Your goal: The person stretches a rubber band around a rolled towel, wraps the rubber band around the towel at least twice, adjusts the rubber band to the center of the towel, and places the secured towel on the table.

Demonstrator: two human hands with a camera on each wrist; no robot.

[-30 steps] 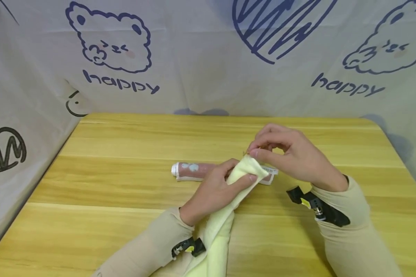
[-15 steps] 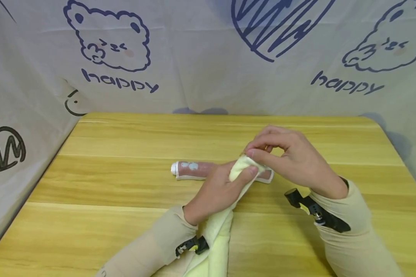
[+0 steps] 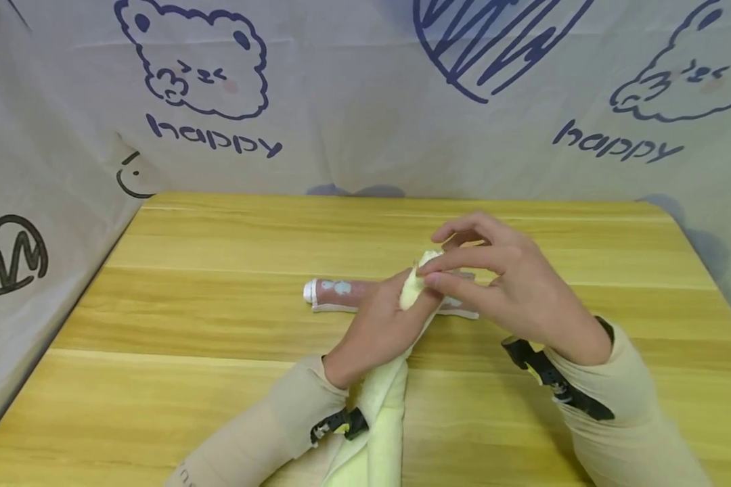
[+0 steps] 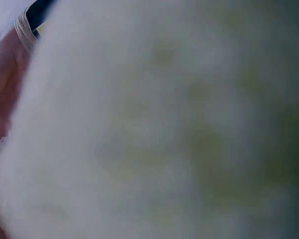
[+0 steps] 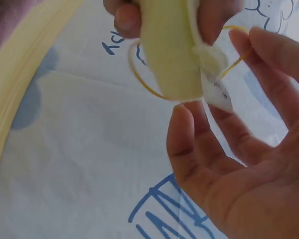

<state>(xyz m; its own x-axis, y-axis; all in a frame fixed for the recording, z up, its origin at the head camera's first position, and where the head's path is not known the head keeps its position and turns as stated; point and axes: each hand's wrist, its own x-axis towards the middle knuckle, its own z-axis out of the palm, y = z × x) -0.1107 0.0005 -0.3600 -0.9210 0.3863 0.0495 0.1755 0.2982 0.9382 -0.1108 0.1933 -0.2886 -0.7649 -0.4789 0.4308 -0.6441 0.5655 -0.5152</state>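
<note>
A pale yellow rolled towel [image 3: 385,419] runs from the table's near edge up to the left hand [image 3: 382,328], which grips it near its far end. Beyond that grip, the towel's end [image 5: 172,55] and a white tag [image 5: 217,92] show in the right wrist view. A thin yellow-orange rubber band [image 5: 148,88] loops about this end. The right hand [image 3: 514,287] pinches the band between thumb and index finger, its other fingers beside the towel end. In the left wrist view, blurred towel [image 4: 114,124] hides most of the left hand's work.
A dusty-pink rolled cloth [image 3: 341,295] with white edges and pale blue shapes lies crosswise on the wooden table [image 3: 189,325], behind the left hand and partly hidden by it. A white cloth backdrop [image 3: 341,122] with drawings hangs behind the table.
The loose corner of the towel's end has gone from sight under the hands. My right hand has shifted slightly left, and its fingers have spread with the band.
</note>
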